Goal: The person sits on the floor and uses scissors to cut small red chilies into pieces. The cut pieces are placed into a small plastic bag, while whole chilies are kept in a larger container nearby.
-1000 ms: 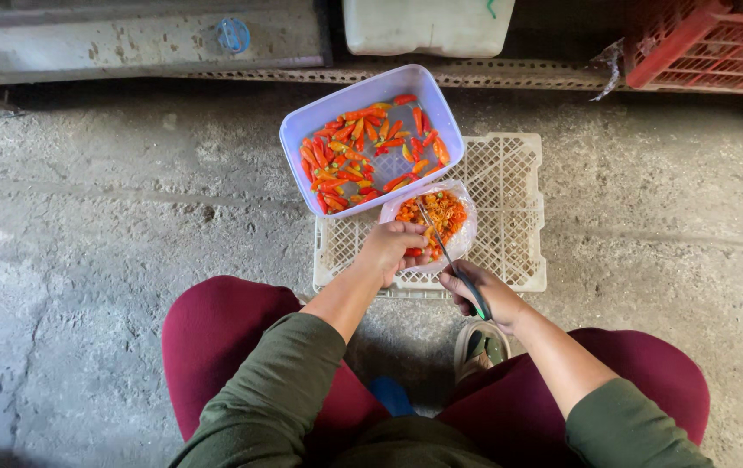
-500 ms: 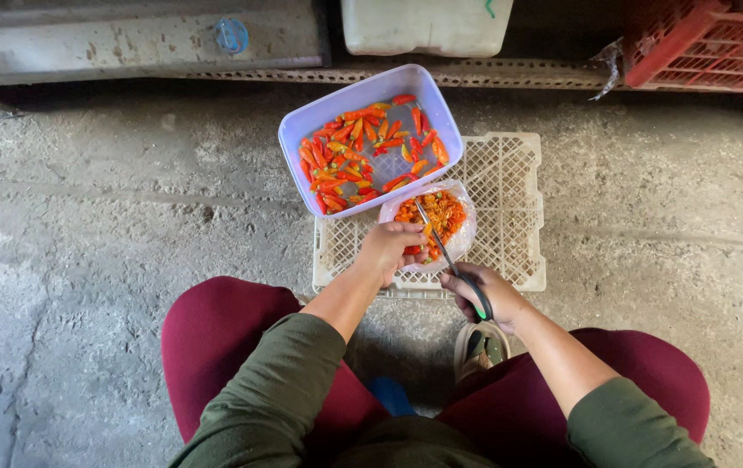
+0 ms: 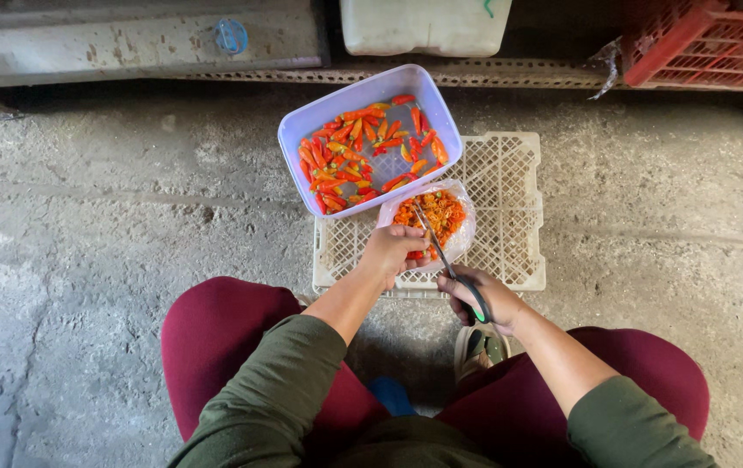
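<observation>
Head view: right hand gripping scissors, blades over small tub of cut chillies on white crate. Left hand pinching chilli at tub's 7 o'clock. Lavender tray of whole chillies at 11 o'clock.

Soft, even daylight fills the head view, bright on the concrete floor and the white crate, with no glare and only faint shadows under the tub and beneath the person's legs. The top edge falls into deep shade under the shelf, where detail is lost. Focus is sharp at the centre; wide-angle bending shows at the edges, and the green sleeves at the bottom look slightly soft.
</observation>
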